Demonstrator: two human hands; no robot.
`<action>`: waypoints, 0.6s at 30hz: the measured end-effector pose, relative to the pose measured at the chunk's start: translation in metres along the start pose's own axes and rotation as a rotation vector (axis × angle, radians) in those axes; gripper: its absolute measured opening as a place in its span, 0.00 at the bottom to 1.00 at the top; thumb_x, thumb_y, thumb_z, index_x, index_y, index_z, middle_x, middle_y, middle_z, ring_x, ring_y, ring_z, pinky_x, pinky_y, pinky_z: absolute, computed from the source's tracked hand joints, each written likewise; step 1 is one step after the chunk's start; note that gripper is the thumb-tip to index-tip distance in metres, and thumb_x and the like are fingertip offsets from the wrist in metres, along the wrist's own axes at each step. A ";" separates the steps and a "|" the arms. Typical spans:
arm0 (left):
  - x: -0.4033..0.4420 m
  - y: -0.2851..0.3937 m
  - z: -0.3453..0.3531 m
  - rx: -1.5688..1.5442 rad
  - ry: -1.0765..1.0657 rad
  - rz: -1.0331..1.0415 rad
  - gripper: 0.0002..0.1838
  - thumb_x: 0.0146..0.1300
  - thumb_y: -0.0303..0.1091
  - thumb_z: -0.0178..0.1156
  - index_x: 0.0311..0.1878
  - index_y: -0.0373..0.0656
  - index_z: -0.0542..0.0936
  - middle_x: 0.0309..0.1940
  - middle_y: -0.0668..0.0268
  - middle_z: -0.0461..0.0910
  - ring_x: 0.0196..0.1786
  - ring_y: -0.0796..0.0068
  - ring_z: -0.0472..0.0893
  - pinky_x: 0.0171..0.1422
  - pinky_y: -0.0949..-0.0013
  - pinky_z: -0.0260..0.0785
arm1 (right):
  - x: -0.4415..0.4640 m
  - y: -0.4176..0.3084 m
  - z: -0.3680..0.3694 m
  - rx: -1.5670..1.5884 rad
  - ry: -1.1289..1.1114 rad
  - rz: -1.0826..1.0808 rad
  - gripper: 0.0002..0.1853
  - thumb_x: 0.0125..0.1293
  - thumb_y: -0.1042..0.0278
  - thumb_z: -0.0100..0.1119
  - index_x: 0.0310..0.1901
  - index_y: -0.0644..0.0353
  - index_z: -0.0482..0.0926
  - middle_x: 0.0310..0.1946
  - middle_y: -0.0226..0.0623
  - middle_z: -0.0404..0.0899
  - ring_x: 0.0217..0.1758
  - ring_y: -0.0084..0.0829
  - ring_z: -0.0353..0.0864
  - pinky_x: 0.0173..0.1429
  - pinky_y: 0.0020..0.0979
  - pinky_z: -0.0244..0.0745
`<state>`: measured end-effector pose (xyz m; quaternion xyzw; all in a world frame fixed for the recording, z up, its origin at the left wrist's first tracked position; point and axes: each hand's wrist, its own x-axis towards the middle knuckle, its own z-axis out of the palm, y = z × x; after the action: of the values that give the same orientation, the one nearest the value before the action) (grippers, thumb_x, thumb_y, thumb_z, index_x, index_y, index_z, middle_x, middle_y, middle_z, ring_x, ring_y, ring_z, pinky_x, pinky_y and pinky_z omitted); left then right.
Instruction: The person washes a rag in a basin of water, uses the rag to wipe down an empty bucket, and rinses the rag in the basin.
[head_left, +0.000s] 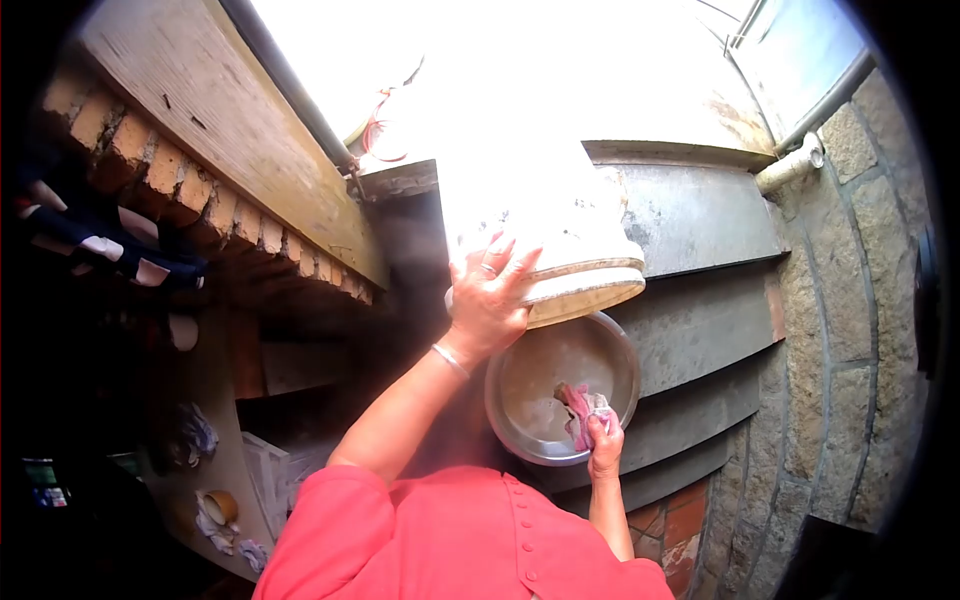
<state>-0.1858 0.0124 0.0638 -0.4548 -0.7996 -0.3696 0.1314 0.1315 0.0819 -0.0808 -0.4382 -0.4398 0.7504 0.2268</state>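
My left hand (490,295), with a ring and a bracelet, is spread over the side of a white bucket (560,235), gripping it near its rim. The bucket is tilted, its rim toward me and just above a round metal basin (510,405); strong glare washes out its upper part. Wrapped in my right hand (604,450) is a pink and white cloth (580,408), bunched up over the right side of the basin. Some cloudy liquid seems to lie in the basin.
Dark stone steps (700,320) rise behind the basin, beside a stone block wall (840,400) with a pipe end (800,165). At left are a brick edge (170,190) under a wooden board (220,110) and a ledge with cloths and a roll of tape (220,507).
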 end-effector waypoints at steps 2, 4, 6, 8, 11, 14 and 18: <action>0.002 -0.001 -0.003 -0.042 0.026 0.032 0.34 0.43 0.35 0.67 0.60 0.58 0.76 0.56 0.61 0.76 0.63 0.59 0.71 0.62 0.51 0.55 | 0.003 0.003 -0.002 0.011 -0.008 -0.002 0.25 0.60 0.69 0.64 0.59 0.65 0.72 0.48 0.34 0.78 0.50 0.26 0.76 0.56 0.27 0.70; 0.006 -0.002 -0.006 -0.040 0.040 0.136 0.37 0.41 0.35 0.73 0.60 0.46 0.75 0.56 0.61 0.76 0.59 0.59 0.74 0.61 0.57 0.58 | 0.006 0.007 -0.005 -0.005 -0.013 -0.024 0.24 0.60 0.68 0.64 0.58 0.65 0.72 0.47 0.36 0.78 0.48 0.28 0.77 0.55 0.29 0.73; 0.011 -0.005 -0.005 -0.115 0.028 0.186 0.40 0.39 0.35 0.75 0.61 0.44 0.73 0.56 0.61 0.76 0.58 0.60 0.75 0.60 0.58 0.59 | 0.009 0.012 -0.012 -0.054 -0.012 -0.063 0.22 0.62 0.67 0.62 0.56 0.66 0.72 0.46 0.38 0.79 0.45 0.30 0.81 0.51 0.34 0.79; 0.017 -0.005 -0.007 -0.105 0.034 0.219 0.39 0.40 0.35 0.75 0.61 0.43 0.73 0.54 0.62 0.77 0.57 0.60 0.75 0.58 0.59 0.60 | 0.007 0.007 -0.011 -0.070 -0.010 -0.104 0.23 0.62 0.67 0.62 0.57 0.66 0.71 0.47 0.40 0.79 0.46 0.31 0.81 0.52 0.35 0.79; 0.022 -0.011 -0.002 -0.027 0.044 0.292 0.31 0.44 0.36 0.71 0.56 0.47 0.78 0.49 0.63 0.79 0.50 0.61 0.77 0.57 0.56 0.61 | 0.005 0.008 -0.014 -0.072 0.020 -0.128 0.25 0.61 0.65 0.63 0.57 0.67 0.70 0.48 0.41 0.79 0.48 0.33 0.81 0.52 0.35 0.79; 0.026 0.003 -0.004 0.018 -0.055 0.271 0.32 0.41 0.36 0.74 0.55 0.52 0.79 0.52 0.64 0.77 0.55 0.61 0.75 0.58 0.60 0.59 | -0.001 -0.002 -0.013 0.066 0.014 -0.085 0.26 0.61 0.64 0.63 0.58 0.67 0.70 0.49 0.42 0.79 0.48 0.34 0.81 0.52 0.36 0.79; 0.027 0.023 -0.003 0.056 -0.116 0.290 0.32 0.45 0.41 0.73 0.59 0.54 0.78 0.59 0.62 0.75 0.54 0.62 0.74 0.60 0.60 0.56 | -0.010 -0.029 -0.004 0.203 0.053 -0.078 0.24 0.61 0.66 0.62 0.57 0.67 0.71 0.49 0.39 0.78 0.52 0.29 0.78 0.59 0.30 0.71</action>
<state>-0.1825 0.0345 0.0913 -0.5822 -0.7418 -0.2973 0.1498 0.1392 0.0912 -0.0522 -0.4154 -0.3720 0.7699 0.3104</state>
